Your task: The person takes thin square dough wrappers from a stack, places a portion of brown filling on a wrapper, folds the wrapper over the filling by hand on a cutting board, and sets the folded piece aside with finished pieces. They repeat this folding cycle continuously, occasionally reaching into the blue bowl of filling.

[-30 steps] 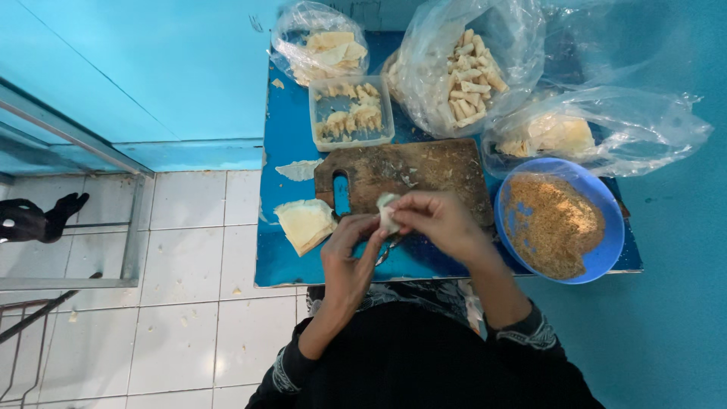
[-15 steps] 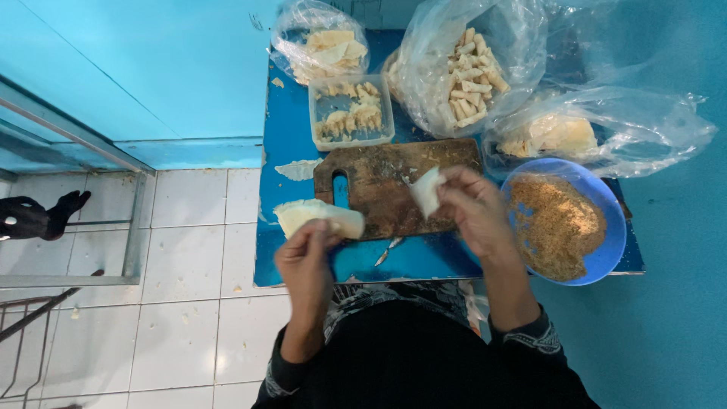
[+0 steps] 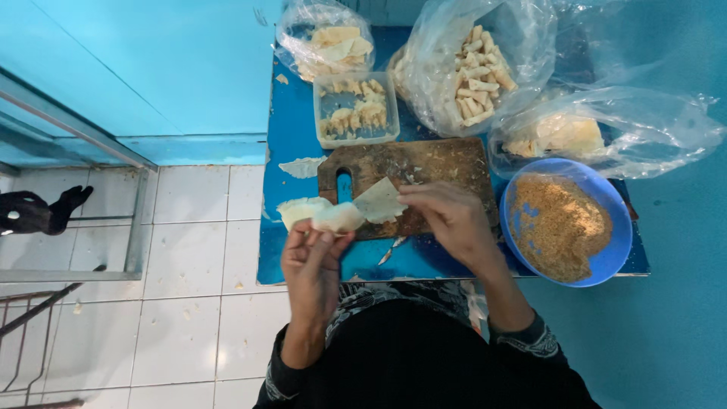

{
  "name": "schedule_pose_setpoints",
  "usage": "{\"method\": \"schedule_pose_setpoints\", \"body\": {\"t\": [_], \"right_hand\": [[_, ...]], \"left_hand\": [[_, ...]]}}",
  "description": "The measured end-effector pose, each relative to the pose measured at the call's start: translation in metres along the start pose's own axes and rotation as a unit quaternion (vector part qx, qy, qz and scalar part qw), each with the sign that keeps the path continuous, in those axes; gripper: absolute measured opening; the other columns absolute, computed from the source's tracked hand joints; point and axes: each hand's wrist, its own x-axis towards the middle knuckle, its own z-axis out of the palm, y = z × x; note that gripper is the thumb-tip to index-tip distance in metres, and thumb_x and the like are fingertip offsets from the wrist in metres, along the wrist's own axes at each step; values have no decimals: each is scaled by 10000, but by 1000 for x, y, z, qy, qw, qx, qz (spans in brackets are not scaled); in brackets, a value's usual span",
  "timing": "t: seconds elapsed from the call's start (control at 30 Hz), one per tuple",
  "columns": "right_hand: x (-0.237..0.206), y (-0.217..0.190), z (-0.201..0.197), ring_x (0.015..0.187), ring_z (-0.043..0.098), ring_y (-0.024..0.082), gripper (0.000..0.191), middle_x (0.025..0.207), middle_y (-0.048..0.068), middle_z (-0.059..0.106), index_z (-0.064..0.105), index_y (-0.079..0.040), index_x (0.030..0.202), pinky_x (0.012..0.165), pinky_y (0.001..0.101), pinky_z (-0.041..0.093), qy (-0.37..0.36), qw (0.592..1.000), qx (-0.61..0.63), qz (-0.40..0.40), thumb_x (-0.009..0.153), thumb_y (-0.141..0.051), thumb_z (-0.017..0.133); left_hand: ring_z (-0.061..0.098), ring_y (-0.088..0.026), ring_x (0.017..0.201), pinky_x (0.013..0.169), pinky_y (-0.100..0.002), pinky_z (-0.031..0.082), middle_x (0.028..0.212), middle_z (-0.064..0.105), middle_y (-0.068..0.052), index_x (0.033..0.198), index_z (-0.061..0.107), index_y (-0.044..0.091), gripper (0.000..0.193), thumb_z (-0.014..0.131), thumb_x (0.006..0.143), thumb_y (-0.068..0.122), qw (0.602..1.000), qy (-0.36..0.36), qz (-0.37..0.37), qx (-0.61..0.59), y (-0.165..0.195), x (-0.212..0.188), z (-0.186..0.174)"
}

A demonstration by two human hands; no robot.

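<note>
A blue table [image 3: 303, 257] fills the middle of a top-down view, standing against a turquoise wall with white floor tiles to its left. At the table's far side lie clear plastic bags: one large bag of small pale rolled pieces [image 3: 473, 72], one smaller bag of flat pale sheets [image 3: 326, 42], and a third bag [image 3: 606, 132] holding a pale lump that is hard to make out through the plastic. A round blue bowl of brown crumbs [image 3: 564, 223] sits at the right. A dark, worn wooden cutting board [image 3: 424, 163] lies in the centre, its handle end pointing left. Behind it is a clear square tub [image 3: 356, 110] with more rolled pieces.

Over the near edge of the board, the left hand [image 3: 314, 261] grips a small stack of thin pale wrappers [image 3: 318, 216], fingers curled closed around its lower edge. The right hand [image 3: 450, 220] pinches one corner of a single wrapper sheet [image 3: 379, 201] and holds it just beside the stack, touching or nearly so.

The step looks like separating one sheet from the stack. Next would likely call for a gentle pull so the thin sheet does not tear, then laying it flat on the board. The sheet is roughly triangular as seen, its long axis running left to right, its free point aimed at the left hand.
</note>
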Motion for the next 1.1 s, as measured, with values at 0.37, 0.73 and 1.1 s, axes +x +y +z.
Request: {"method": "schedule_pose_setpoints", "body": {"t": [0.37,0.73,1.1], "right_hand": [[-27,22,38,1070,686,118,195,1127,40,708,656,-6,1149,952,291,561,-56,876,458,138,971,13,732],[-11,23,14,954,639,74,140,1034,2,658,616,-27,1117,829,256,532,-146,890,381,203,983,-28,656],[17,-13,41,778,734,176,414,888,66,717,549,-97,1264,666,310,556,29,981,-35,190,903,-113,751]], "left_hand": [[660,-162,1075,949,-293,522,1145,699,-102,1289,481,53,439,678,917,-69,989,-108,-26,94,-15,-11,15],[680,-134,961,812,-256,568,1021,680,-57,1301,566,39,454,744,894,-57,936,-112,21,334,-13,8,31],[604,-337,1012,913,-448,489,1016,660,-133,1099,685,-9,238,721,865,11,599,-95,368,704,-22,15,42]]}}
